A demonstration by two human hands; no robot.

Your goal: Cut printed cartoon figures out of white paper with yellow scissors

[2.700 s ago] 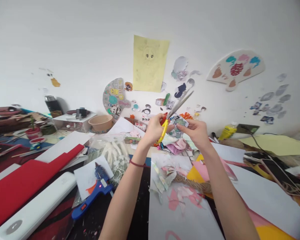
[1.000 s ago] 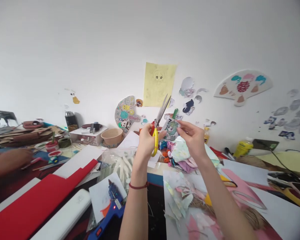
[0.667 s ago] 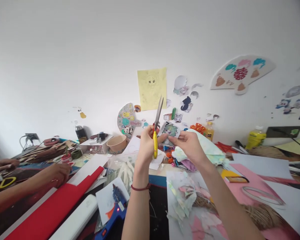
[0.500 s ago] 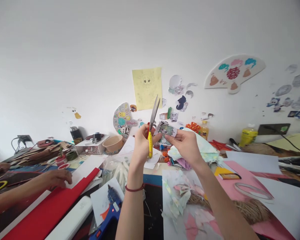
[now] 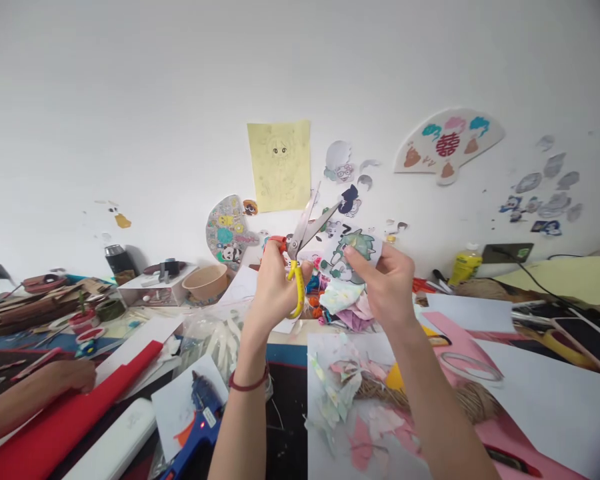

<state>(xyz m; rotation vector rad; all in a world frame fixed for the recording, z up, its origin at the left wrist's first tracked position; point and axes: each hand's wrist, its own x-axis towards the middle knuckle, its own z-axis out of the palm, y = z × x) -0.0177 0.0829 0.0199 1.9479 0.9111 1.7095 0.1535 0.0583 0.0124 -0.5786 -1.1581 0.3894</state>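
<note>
My left hand (image 5: 274, 288) holds a pair of scissors (image 5: 307, 230) by their red and yellow handles, with the blades spread and pointing up. My right hand (image 5: 390, 283) pinches a paper cutout (image 5: 353, 252) with a green-haired cartoon figure between thumb and fingers. The cutout is just right of the scissors, and the blades do not seem to touch it. Both hands are raised above the table, in front of the wall.
Another person's hand (image 5: 77, 377) rests by a red strip (image 5: 80, 417) at the left. A blue glue gun (image 5: 200, 427) lies near the front. Paper scraps (image 5: 363, 440), twine (image 5: 475, 402) and a yellow bottle (image 5: 465, 265) are on the right; a tan bowl (image 5: 206, 283) stands behind.
The scissors have gone from nearly closed to spread. The cutout has turned and shows more of its picture. The view has shifted right, and the other person's hand has moved left in it.
</note>
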